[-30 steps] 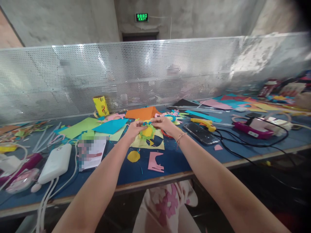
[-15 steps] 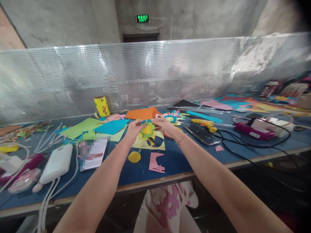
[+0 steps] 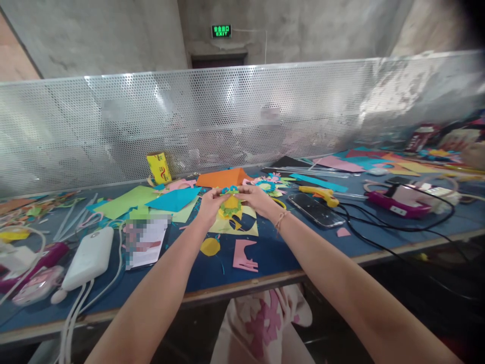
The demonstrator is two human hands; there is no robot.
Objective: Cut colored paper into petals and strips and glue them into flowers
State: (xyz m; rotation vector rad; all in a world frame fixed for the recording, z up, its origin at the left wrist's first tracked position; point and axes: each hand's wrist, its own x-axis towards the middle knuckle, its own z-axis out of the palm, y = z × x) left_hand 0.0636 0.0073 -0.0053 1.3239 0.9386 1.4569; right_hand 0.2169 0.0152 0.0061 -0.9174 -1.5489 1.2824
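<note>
Between my two hands, above the blue table (image 3: 280,263), is a yellow craft piece (image 3: 230,205) with a green frilly edge and blue trim along its top. My left hand (image 3: 210,203) pinches its left side. On the other side, the fingers of my right hand (image 3: 254,197) close on its upper right edge. Beneath it lies a pale yellow sheet (image 3: 248,229) with a cut-out hole. Closer to me are a yellow paper disc (image 3: 209,246) and a notched pink scrap (image 3: 244,255). My fingertips partly cover the piece's edges.
Behind the hands lie an orange sheet (image 3: 220,178) and a blue sheet (image 3: 173,198). A yellow glue gun (image 3: 320,194) and a dark phone (image 3: 315,210) are on the right, with black cables. A white power bank (image 3: 88,258) sits left. A perforated metal screen (image 3: 227,116) borders the back.
The yellow craft piece has tilted slightly, so its blue trim shows more between my fingers. Both hands keep their hold, with the right fingers shifted a little toward the left.
</note>
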